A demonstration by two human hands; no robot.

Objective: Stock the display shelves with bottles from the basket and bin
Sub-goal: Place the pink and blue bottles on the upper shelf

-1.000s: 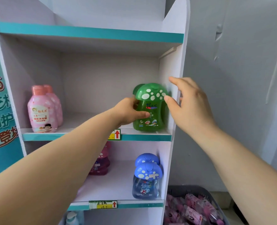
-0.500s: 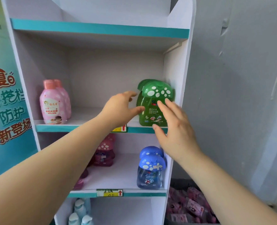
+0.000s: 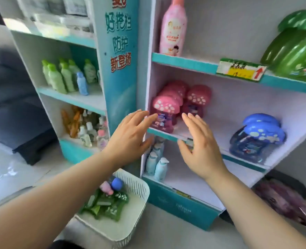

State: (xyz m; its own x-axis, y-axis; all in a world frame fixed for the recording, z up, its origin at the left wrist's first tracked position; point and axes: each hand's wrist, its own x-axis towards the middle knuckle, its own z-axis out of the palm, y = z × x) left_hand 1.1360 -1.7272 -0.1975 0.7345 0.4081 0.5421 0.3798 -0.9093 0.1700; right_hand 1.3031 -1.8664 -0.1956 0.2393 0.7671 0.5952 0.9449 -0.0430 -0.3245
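Observation:
Both hands hover empty in front of the white display shelf (image 3: 238,97). My left hand (image 3: 130,135) has its fingers spread near the shelf's left edge, beside the pink mushroom-cap bottles (image 3: 166,112). My right hand (image 3: 200,146) is open over the middle shelf's front lip. Green mushroom-cap bottles (image 3: 296,51) stand on the shelf above at the right, and blue ones (image 3: 258,137) on the middle shelf at the right. On the floor below my left arm stands a white basket (image 3: 130,218) holding green, pink and blue bottles (image 3: 109,200). A dark bin (image 3: 290,186) with pink packs sits at the lower right.
A tall pink bottle (image 3: 173,27) stands on the upper shelf. Pale blue pump bottles (image 3: 157,162) fill the bottom shelf's left. A second shelf unit (image 3: 73,97) at the left carries several small green, blue and orange bottles. A teal banner (image 3: 120,51) divides the two units.
Both hands have let go of the green bottle and dropped to the middle shelf's height. The view has swung down and to the left, bringing the basket and left unit into sight.

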